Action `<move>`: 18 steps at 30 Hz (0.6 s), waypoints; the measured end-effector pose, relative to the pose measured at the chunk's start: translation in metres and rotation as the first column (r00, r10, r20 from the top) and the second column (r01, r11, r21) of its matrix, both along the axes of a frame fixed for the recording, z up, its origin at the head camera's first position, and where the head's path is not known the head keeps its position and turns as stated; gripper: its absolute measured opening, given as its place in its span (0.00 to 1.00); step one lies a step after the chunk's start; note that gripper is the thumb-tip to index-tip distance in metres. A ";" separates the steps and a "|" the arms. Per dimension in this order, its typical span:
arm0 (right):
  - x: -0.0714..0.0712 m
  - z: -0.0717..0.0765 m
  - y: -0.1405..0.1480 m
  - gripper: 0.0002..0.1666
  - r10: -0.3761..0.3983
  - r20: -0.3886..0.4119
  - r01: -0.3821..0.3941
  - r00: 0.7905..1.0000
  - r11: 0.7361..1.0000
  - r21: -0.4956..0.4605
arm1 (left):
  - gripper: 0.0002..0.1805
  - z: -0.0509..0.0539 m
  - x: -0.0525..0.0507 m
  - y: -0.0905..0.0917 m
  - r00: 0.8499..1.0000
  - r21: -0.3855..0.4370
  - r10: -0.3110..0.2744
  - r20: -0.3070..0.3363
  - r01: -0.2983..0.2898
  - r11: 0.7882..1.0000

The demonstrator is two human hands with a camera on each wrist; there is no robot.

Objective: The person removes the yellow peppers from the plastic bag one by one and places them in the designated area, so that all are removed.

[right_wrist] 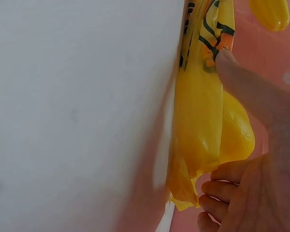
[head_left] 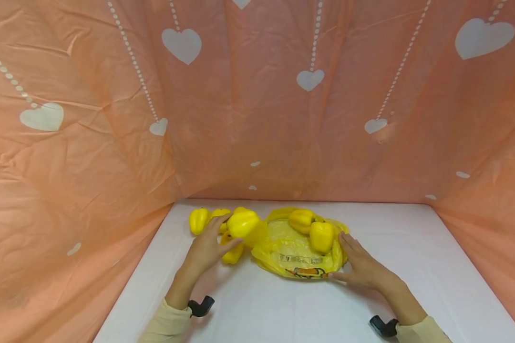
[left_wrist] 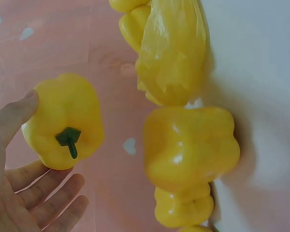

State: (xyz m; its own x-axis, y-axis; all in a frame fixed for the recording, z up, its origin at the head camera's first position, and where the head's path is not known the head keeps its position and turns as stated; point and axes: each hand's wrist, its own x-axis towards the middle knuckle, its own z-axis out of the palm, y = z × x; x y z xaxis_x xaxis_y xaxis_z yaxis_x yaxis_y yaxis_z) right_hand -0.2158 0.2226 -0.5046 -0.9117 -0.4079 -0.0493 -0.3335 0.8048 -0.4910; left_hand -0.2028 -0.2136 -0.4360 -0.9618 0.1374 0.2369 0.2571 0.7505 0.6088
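Note:
A yellow bell pepper (head_left: 243, 222) with a green stem, seen in the left wrist view (left_wrist: 63, 116), is held up between the thumb and fingers of my left hand (head_left: 206, 247). Right of it a yellow plastic bag (head_left: 283, 247) lies spread on the table, and two yellow peppers (head_left: 322, 237) rest on it. My right hand (head_left: 365, 267) is at the bag's right edge, thumb and fingers extended; in the right wrist view the thumb touches the bag (right_wrist: 198, 106) near its printed picture.
Several other yellow peppers (head_left: 199, 221) lie on the white table (head_left: 292, 309) behind and below my left hand. Orange cloth (head_left: 257, 119) with white hearts hangs at the back and both sides.

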 end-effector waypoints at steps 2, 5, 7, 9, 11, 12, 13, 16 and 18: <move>0.000 -0.001 0.000 0.75 -0.002 -0.001 0.002 1.000 1.000 0.001 | 0.45 0.000 0.001 -0.004 1.000 0.002 0.011 0.001 -0.011 1.000; 0.000 -0.001 0.000 0.75 -0.002 -0.004 0.002 1.000 1.000 0.000 | 0.45 -0.001 0.002 -0.011 1.000 -0.001 0.031 0.001 -0.031 1.000; 0.000 -0.001 0.001 0.75 -0.002 -0.006 0.002 1.000 1.000 -0.004 | 0.44 -0.002 0.002 -0.016 0.999 -0.004 0.049 0.005 -0.049 0.999; 0.000 -0.001 0.001 0.75 -0.001 -0.007 0.001 1.000 1.000 -0.005 | 0.44 -0.003 0.003 -0.021 0.998 -0.009 0.064 0.011 -0.064 0.998; 0.000 -0.001 0.001 0.75 -0.003 -0.007 0.003 1.000 1.000 -0.005 | 0.44 -0.005 0.003 -0.025 0.997 -0.016 0.075 0.011 -0.075 0.997; 0.000 -0.001 0.001 0.75 -0.003 -0.007 0.003 1.000 1.000 -0.004 | 0.44 -0.005 0.002 -0.026 0.997 -0.020 0.079 0.007 -0.079 0.997; 0.000 -0.001 0.001 0.75 -0.002 -0.007 0.002 1.000 1.000 -0.001 | 0.44 -0.006 0.002 -0.028 0.997 -0.024 0.081 0.001 -0.081 0.996; -0.001 -0.002 0.001 0.75 0.000 -0.011 0.000 1.000 1.000 0.000 | 0.44 -0.008 0.001 -0.033 0.996 -0.028 0.093 -0.014 -0.094 0.995; -0.001 -0.002 0.000 0.75 0.002 -0.016 -0.002 1.000 1.000 -0.001 | 0.45 -0.009 0.001 -0.036 0.994 -0.030 0.106 -0.019 -0.106 0.994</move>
State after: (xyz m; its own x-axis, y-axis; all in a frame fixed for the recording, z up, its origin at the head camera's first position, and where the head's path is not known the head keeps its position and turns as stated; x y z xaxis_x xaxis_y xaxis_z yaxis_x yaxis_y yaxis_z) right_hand -0.2167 0.2231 -0.5071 -0.9114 -0.4101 -0.0344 -0.3433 0.8037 -0.4861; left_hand -0.2017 -0.2500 -0.4450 -0.9671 0.0423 0.2510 0.1855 0.7924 0.5811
